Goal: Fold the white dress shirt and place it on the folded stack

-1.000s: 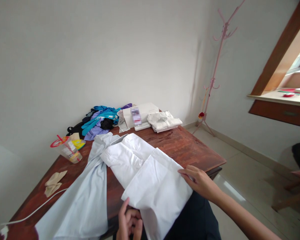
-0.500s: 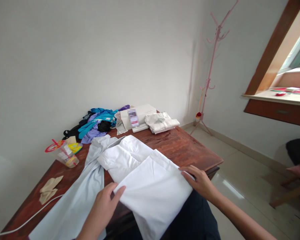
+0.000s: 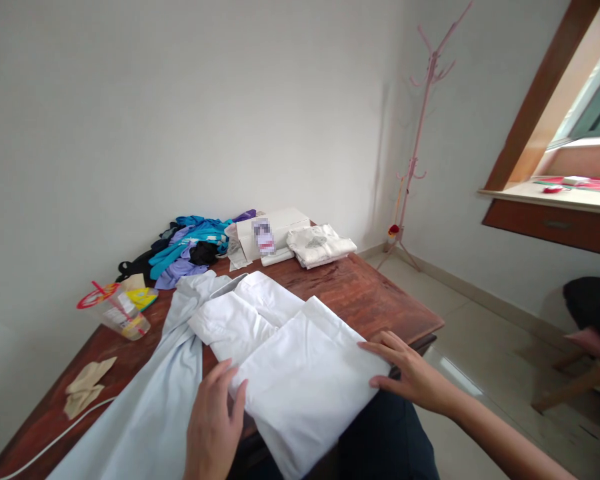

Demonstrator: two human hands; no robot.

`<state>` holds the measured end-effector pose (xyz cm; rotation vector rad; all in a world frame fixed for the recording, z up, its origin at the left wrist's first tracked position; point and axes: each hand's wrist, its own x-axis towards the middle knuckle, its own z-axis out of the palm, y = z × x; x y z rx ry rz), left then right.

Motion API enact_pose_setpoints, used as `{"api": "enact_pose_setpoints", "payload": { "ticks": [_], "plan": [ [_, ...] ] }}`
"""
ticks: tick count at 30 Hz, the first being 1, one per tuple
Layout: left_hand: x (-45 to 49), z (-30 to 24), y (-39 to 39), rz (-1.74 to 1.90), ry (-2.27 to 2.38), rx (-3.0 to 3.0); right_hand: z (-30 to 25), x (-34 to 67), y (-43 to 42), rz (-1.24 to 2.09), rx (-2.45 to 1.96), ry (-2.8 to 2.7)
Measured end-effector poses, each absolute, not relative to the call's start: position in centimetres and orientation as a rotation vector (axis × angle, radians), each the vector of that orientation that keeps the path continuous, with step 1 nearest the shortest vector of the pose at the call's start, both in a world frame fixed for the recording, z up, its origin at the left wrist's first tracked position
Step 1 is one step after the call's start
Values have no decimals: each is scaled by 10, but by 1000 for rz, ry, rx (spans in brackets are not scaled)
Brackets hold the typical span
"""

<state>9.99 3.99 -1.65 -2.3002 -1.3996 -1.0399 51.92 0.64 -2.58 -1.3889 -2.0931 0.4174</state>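
A white shirt (image 3: 305, 373), partly folded, lies across the table's near edge with its lower part hanging over. My left hand (image 3: 214, 413) is at the shirt's left edge, thumb and fingers apart, touching or very near the cloth. On the right edge rests my right hand (image 3: 403, 370), its fingers stretched over the fabric and the thumb spread away from them. Beside the shirt on the left, a pale blue-grey garment (image 3: 145, 393) trails down over the table, partly covered by the white cloth.
The wooden table (image 3: 370, 293) holds a pile of blue and purple clothes (image 3: 195, 243), a white box (image 3: 280, 227), folded white clothing (image 3: 323, 247), a plastic cup (image 3: 123, 317) with a straw, and a beige cloth (image 3: 87, 387). A pink coat stand (image 3: 417, 140) stands in the corner.
The shirt's folded front part now lies flatter and its hanging end has risen somewhat. My left hand's fingers have opened out along the edge; my right thumb has moved lower.
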Motion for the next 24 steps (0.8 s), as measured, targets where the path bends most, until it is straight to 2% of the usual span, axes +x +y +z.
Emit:
{"api": "enact_pose_setpoints", "payload": {
  "ticks": [3,5,8,16,20,24],
  "plan": [
    [103,-29,13,-863,-811,-2547,-35,526,2,338,-1399,-2213],
    [105,-37,1,-626,-703,-2633,-41,529,2,252,-1386,-2264],
    [111,-47,-5,-518,-850,-2623,-46,528,7,165,-1333,-2268],
    [128,-66,5,-714,-1184,-2405,-39,527,21,255,-1235,-2285],
    [118,-66,8,-650,-1037,-2390,-23,528,17,419,-1182,-2162],
    [106,-71,8,-804,-970,-2474,12,520,5,607,-1097,-2052]
  ]
}}
